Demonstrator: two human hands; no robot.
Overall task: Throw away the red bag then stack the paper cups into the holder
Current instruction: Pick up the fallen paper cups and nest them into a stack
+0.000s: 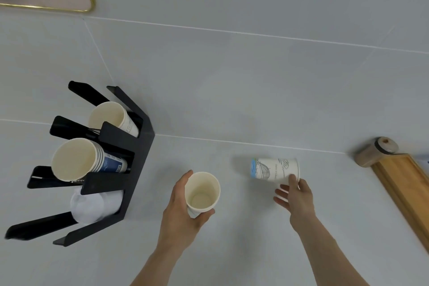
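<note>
While the grey tiled counter (255,90) bears a black cup holder (137,153) at left — paper cups in its slots — the left hand (183,211) grips an upright paper cup (202,193); the right hand (296,195) pinches a tipped printed cup (275,168). Wooden tray (404,183) stands well right.

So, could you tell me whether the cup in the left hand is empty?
Empty: the paper cup in the left hand shows its bare bottom.

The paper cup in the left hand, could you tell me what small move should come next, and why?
Probably carry it left to the black holder and nest it in a stack there. The left hand grips the paper cup upright, mouth up, while the right hand holds a second cup by its rim, tipped sideways.
</note>
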